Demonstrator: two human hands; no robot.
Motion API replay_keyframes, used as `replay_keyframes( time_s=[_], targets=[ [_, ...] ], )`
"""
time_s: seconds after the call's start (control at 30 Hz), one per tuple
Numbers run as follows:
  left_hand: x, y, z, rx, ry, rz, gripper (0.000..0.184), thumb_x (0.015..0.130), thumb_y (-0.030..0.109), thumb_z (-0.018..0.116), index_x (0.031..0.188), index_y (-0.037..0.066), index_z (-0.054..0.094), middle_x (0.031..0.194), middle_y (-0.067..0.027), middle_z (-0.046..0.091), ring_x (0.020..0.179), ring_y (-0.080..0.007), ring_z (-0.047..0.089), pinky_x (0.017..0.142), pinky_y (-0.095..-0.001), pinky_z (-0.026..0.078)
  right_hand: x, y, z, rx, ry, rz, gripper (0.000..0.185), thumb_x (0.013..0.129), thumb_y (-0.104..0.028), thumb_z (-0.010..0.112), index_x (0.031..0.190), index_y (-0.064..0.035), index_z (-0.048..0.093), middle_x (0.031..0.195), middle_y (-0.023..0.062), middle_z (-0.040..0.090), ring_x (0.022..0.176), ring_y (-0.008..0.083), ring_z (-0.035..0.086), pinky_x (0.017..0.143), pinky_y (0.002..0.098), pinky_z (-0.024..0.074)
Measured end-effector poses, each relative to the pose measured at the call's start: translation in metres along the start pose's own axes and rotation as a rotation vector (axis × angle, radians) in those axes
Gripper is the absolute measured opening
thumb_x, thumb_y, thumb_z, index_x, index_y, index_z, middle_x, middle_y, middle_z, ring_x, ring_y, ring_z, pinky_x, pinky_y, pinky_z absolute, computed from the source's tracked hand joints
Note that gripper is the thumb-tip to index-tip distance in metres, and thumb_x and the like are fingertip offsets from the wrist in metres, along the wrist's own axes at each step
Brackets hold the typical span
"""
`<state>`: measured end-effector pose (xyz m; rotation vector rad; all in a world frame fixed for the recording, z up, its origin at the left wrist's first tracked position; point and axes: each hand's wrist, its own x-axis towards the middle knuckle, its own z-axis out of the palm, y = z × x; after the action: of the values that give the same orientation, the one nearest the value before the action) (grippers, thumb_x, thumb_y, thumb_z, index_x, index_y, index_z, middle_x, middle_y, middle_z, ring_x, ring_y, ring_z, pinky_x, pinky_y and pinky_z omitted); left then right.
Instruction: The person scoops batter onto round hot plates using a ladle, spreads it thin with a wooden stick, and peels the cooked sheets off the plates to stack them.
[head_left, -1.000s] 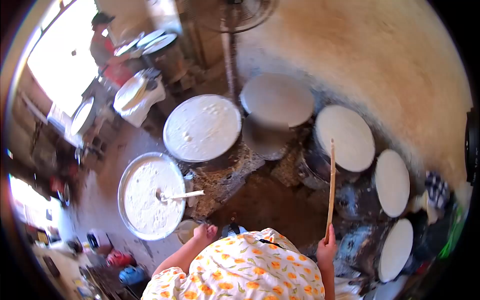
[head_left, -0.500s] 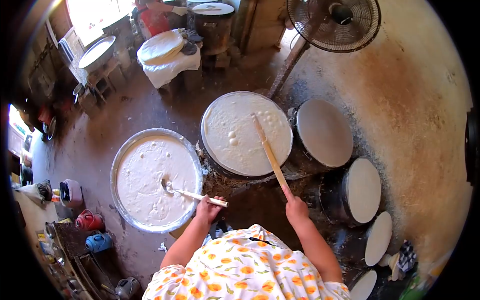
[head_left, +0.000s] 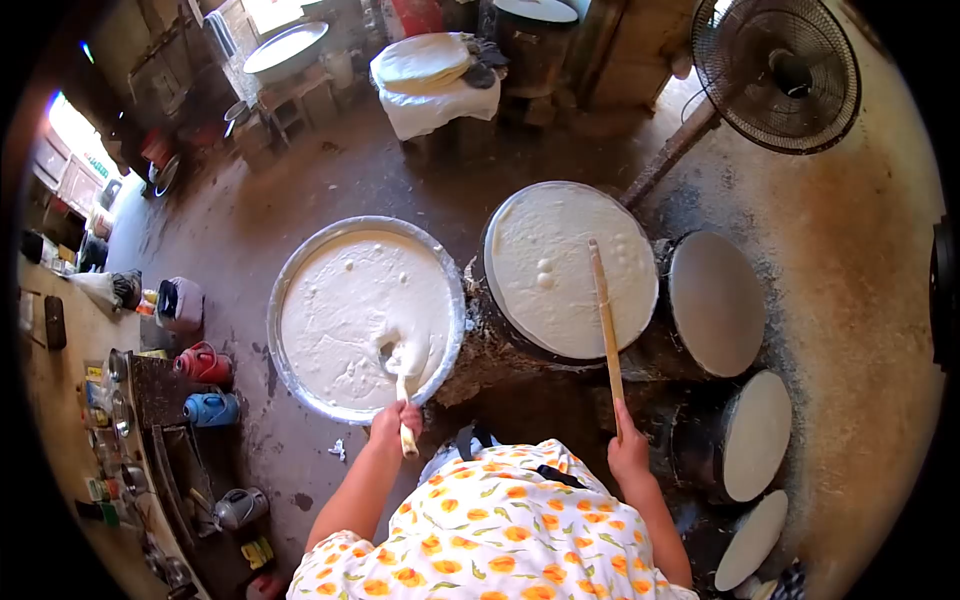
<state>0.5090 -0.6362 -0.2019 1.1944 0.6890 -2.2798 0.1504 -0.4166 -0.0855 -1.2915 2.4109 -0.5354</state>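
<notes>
My left hand [head_left: 396, 427] is closed round the pale handle of a ladle [head_left: 403, 385], whose bowl is partly sunk in thick white batter. The batter fills a wide metal basin [head_left: 283, 365] on the left. My right hand [head_left: 628, 452] grips a long flat wooden stick [head_left: 608, 325]. The stick's far end lies over a round, bubbled sheet of batter [head_left: 545, 235] on a large griddle. Whether the tip touches the sheet I cannot tell.
More round griddle tops, one grey [head_left: 715, 300] and one pale [head_left: 757, 435], curve down the right side. A fan [head_left: 790, 75] stands beyond them. At the back, a cloth-covered stand [head_left: 440, 112] bears stacked flatbreads [head_left: 425, 62]. Red [head_left: 203, 362] and blue kettles [head_left: 212, 408] sit at left.
The view has swung left, shifting the scene rightward. My left hand has turned the ladle from slanting sideways to pointing away, with its bowl closer in. The stick stays over the griddle, slightly more upright.
</notes>
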Motion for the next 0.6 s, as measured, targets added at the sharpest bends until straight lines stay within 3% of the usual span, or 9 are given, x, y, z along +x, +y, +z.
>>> replay_keyframes(
  time_s=[0.07, 0.2, 0.27, 0.33, 0.37, 0.43, 0.5, 0.57, 0.6],
  targets=[
    [0.042, 0.035, -0.002, -0.038, -0.109, 0.034, 0.021, 0.092, 0.019, 0.041, 0.076, 0.006, 0.039, 0.052, 0.0027, 0.035, 0.042, -0.0085, 0.038, 0.036, -0.023, 0.033, -0.016, 0.005, 0.0, 0.205, 0.033, 0.045, 0.067, 0.074, 0.008, 0.045, 0.136, -0.0153, 0.042, 0.111, 0.022, 0.06, 0.097, 0.0394, 0.059, 0.08, 0.0415, 0.0493],
    [0.085, 0.09, 0.039, -0.09, -0.249, 0.16, 0.019, 0.092, 0.016, 0.04, 0.079, 0.002, 0.04, 0.054, 0.0032, 0.035, 0.042, -0.0072, 0.038, 0.035, -0.0208, 0.033, -0.027, 0.008, -0.004, 0.243, 0.09, 0.065, 0.06, 0.075, 0.005, 0.046, 0.132, -0.0135, 0.049, 0.112, 0.0202, 0.061, 0.097, 0.0337, 0.063, 0.077, 0.0329, 0.0493],
    [0.089, 0.098, 0.043, -0.052, -0.279, 0.188, 0.02, 0.093, 0.016, 0.04, 0.084, -0.001, 0.042, 0.056, 0.0032, 0.035, 0.042, -0.0064, 0.038, 0.035, -0.0201, 0.032, -0.031, 0.006, -0.009, 0.291, 0.044, 0.112, 0.061, 0.073, 0.008, 0.044, 0.131, -0.0099, 0.049, 0.119, 0.0175, 0.058, 0.11, 0.0318, 0.057, 0.088, 0.0336, 0.0474],
    [0.06, 0.09, 0.054, -0.016, -0.388, 0.242, 0.025, 0.096, 0.018, 0.038, 0.097, -0.006, 0.042, 0.061, 0.0028, 0.038, 0.042, -0.0051, 0.038, 0.035, -0.0199, 0.033, -0.035, 0.013, -0.006, 0.318, 0.07, 0.11, 0.061, 0.073, 0.009, 0.045, 0.13, -0.0098, 0.05, 0.119, 0.0175, 0.059, 0.11, 0.0314, 0.057, 0.087, 0.0327, 0.0475],
    [0.044, 0.086, 0.058, -0.007, -0.394, 0.25, 0.025, 0.096, 0.018, 0.038, 0.097, -0.006, 0.042, 0.061, 0.0028, 0.038, 0.042, -0.0051, 0.038, 0.035, -0.0199, 0.033, -0.035, 0.016, -0.005, 0.343, 0.09, 0.108, 0.061, 0.072, 0.009, 0.045, 0.13, -0.0097, 0.05, 0.119, 0.0176, 0.059, 0.109, 0.0311, 0.057, 0.087, 0.0318, 0.0475],
    [0.01, 0.073, 0.06, 0.059, -0.615, 0.197, 0.029, 0.098, 0.02, 0.035, 0.105, -0.007, 0.041, 0.064, 0.0021, 0.04, 0.042, -0.0052, 0.038, 0.035, -0.0206, 0.035, -0.034, 0.019, -0.008, 0.356, 0.101, 0.098, 0.061, 0.072, 0.009, 0.045, 0.129, -0.0104, 0.051, 0.118, 0.0178, 0.059, 0.108, 0.0313, 0.058, 0.086, 0.0315, 0.0478],
    [-0.021, 0.06, 0.065, 0.059, -0.659, 0.214, 0.031, 0.098, 0.019, 0.033, 0.111, -0.009, 0.04, 0.065, 0.0008, 0.04, 0.042, -0.0061, 0.039, 0.035, -0.0221, 0.038, -0.034, 0.027, -0.007, 0.365, 0.109, 0.085, 0.061, 0.072, 0.01, 0.046, 0.128, -0.011, 0.052, 0.117, 0.0181, 0.06, 0.107, 0.0315, 0.059, 0.085, 0.0312, 0.0481],
    [-0.054, 0.043, 0.071, 0.081, -0.833, 0.202, 0.037, 0.099, 0.018, 0.032, 0.12, -0.012, 0.035, 0.069, -0.0022, 0.041, 0.046, -0.0084, 0.043, 0.037, -0.0235, 0.039, -0.029, 0.038, -0.001, 0.372, 0.144, -0.008, 0.058, 0.075, 0.01, 0.047, 0.129, -0.0101, 0.051, 0.117, 0.0159, 0.061, 0.102, 0.0234, 0.063, 0.08, 0.0266, 0.0475],
    [-0.071, 0.033, 0.073, 0.093, -0.893, 0.216, 0.039, 0.099, 0.016, 0.032, 0.124, -0.013, 0.032, 0.072, -0.0041, 0.042, 0.047, -0.0094, 0.044, 0.037, -0.0239, 0.039, -0.026, 0.039, -0.001, 0.372, 0.135, -0.006, 0.058, 0.074, 0.01, 0.047, 0.128, -0.0097, 0.052, 0.117, 0.0171, 0.061, 0.102, 0.0256, 0.063, 0.081, 0.0274, 0.0479]
  ],
)
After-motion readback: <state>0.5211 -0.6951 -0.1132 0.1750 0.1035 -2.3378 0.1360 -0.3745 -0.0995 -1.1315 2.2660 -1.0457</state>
